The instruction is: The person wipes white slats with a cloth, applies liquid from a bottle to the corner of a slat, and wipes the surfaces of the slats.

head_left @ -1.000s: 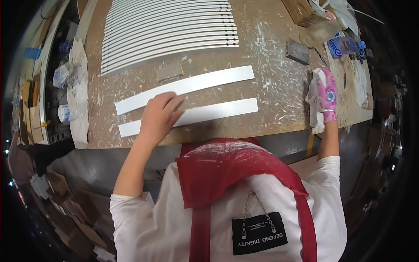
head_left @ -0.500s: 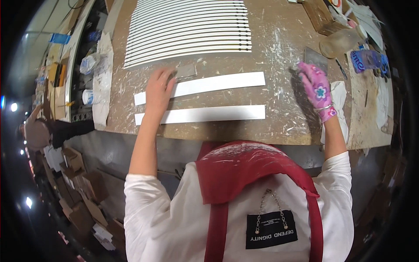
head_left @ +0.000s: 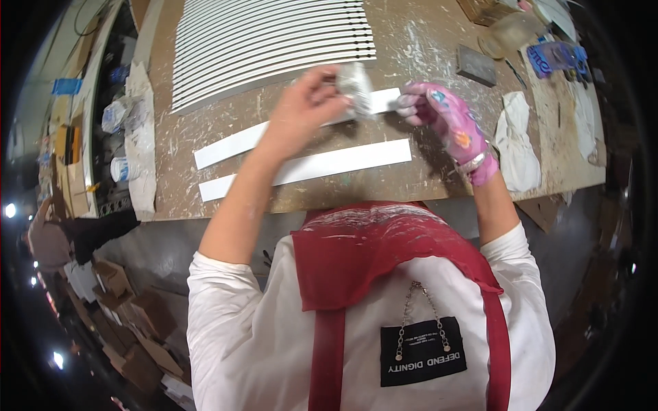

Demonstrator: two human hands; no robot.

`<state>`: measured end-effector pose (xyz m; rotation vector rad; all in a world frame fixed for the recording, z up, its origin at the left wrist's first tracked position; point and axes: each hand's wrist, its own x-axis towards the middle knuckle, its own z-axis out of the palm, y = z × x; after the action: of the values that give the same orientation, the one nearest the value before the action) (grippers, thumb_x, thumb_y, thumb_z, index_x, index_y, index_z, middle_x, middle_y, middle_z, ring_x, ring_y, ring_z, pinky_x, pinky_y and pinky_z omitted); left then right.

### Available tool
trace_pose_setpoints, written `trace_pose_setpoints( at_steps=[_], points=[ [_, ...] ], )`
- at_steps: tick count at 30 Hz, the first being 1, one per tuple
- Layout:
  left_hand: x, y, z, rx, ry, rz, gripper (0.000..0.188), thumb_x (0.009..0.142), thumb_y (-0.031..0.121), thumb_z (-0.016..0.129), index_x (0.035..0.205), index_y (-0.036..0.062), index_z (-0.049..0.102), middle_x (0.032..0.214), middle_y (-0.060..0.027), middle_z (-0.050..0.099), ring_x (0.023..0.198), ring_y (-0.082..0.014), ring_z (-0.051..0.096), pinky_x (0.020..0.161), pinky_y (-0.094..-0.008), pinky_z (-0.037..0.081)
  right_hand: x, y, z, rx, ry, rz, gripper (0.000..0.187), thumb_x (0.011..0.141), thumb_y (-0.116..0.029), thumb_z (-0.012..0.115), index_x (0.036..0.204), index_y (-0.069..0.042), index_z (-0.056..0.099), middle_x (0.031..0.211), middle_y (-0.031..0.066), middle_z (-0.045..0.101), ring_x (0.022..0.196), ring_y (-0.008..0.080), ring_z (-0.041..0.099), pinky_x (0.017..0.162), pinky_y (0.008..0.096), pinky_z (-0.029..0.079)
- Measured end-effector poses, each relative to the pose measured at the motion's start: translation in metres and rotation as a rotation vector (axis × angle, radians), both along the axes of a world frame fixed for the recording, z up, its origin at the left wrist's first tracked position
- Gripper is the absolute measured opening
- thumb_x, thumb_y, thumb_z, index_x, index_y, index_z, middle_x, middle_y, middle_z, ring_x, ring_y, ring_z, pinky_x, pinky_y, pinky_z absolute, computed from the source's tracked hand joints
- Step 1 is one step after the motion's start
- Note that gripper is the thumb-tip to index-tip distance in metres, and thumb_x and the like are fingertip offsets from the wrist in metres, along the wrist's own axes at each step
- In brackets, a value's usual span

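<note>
My bare left hand [head_left: 308, 113] is raised over the workbench, its thumb and fingers closed on a blurred, shiny greyish-white piece [head_left: 355, 89]. Motion smears that piece, so its kind does not show. Beneath it lies the upper white strip [head_left: 233, 142], partly hidden by my left hand. The lower white strip [head_left: 343, 160] lies nearer to me, with my left forearm crossing over it. My right hand [head_left: 452, 127], in a pink flowered glove, hovers by the right end of the upper strip. Its fingers are loosely bent and apart, and nothing shows between them.
A row of many white strips with dark gaps [head_left: 274, 55] covers the far part of the bench. To the right are a grey block [head_left: 476, 65], a white cloth [head_left: 517, 144], a cloudy jar [head_left: 510, 34] and a blue-purple package [head_left: 558, 58]. Another person [head_left: 51, 236] is far left.
My left hand has lifted the greyish piece off the bench and moved right. My right hand has moved left, from beside the grey block to the upper strip's end. The whole view has shifted slightly.
</note>
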<state>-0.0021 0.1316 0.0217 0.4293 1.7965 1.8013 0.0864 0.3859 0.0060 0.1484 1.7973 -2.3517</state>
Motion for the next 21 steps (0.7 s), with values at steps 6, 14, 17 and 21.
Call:
trace_pose_setpoints(
  at_steps=[6, 14, 17, 21],
  points=[
    [0.035, 0.041, -0.017, 0.405, -0.459, -0.289, 0.046, 0.088, 0.002, 0.062, 0.131, 0.0017, 0.045, 0.121, -0.0099, 0.059, 0.103, -0.0160, 0.060, 0.090, -0.0288, 0.049, 0.045, -0.026, -0.020, -0.932, -0.239, 0.115, 0.056, 0.101, -0.038, 0.039, 0.138, 0.004, 0.038, 0.117, 0.0256, 0.060, 0.105, 0.0431, 0.060, 0.082, 0.0551, 0.052],
    [0.041, 0.036, -0.030, 0.324, -0.301, -0.572, 0.049, 0.090, 0.010, 0.063, 0.136, 0.0026, 0.046, 0.129, -0.0062, 0.053, 0.114, -0.0122, 0.052, 0.100, -0.0293, 0.041, 0.092, -0.029, -0.056, -1.149, -0.180, 0.136, 0.067, 0.092, -0.044, 0.059, 0.142, -0.006, 0.036, 0.127, 0.0254, 0.051, 0.102, 0.0338, 0.060, 0.072, 0.0359, 0.055],
    [0.017, 0.017, -0.038, -0.107, 0.470, -0.386, 0.054, 0.085, 0.017, 0.068, 0.134, 0.0037, 0.048, 0.132, -0.0111, 0.052, 0.116, -0.0244, 0.053, 0.099, -0.0356, 0.042, 0.079, -0.019, -0.019, -0.802, -0.277, -0.267, 0.053, 0.095, -0.021, 0.057, 0.140, -0.002, 0.036, 0.126, 0.0268, 0.051, 0.098, 0.0333, 0.062, 0.076, 0.0319, 0.058],
    [-0.006, -0.009, -0.075, -0.547, 0.924, -0.117, 0.054, 0.079, 0.024, 0.073, 0.126, 0.0060, 0.054, 0.122, -0.0149, 0.055, 0.113, -0.0361, 0.050, 0.093, -0.0447, 0.043, 0.048, 0.024, -0.047, 0.187, -0.216, -0.398, 0.053, 0.093, -0.024, 0.060, 0.137, 0.000, 0.043, 0.118, 0.0161, 0.061, 0.095, 0.0197, 0.065, 0.073, 0.0282, 0.056]
  ],
)
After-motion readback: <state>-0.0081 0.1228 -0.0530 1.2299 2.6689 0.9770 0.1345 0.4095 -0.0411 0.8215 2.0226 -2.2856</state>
